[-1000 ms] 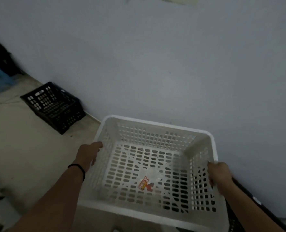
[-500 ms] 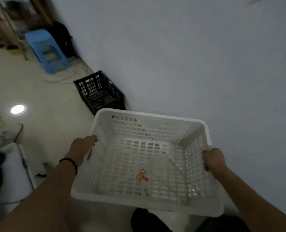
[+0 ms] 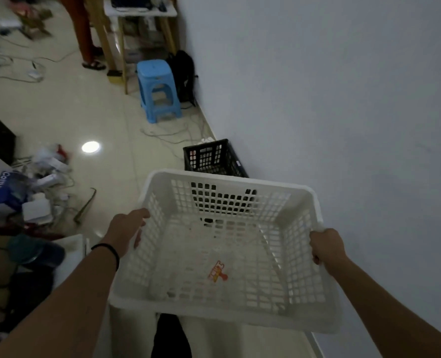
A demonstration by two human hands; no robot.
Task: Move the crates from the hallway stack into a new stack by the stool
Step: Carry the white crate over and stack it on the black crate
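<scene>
two hands on it, one each side: the left hand (image 3: 127, 229) is curled over the left rim of the white crate (image 3: 229, 251), the right hand (image 3: 326, 245) wrapped tight on the right rim, and the crate hangs in the air between them, clear of the floor, empty but for a small orange sticker (image 3: 217, 272) on its base. nothing supports it from below, so a slip on either rim would tip it sideways. just past its far edge sits the black crate (image 3: 213, 158) on the floor against the wall (image 3: 343, 99), partly seen through the white mesh, and that looks like the landing spot (a skewed drop there would leave the stack lopsided). the carried crate hides the floor ahead, and loose cables (image 3: 167, 133) trail across the tiles between the black crate and the blue stool (image 3: 160, 91) further on, so a snagged foot is the real danger. clutter (image 3: 41, 182) lies well off to the left.
</scene>
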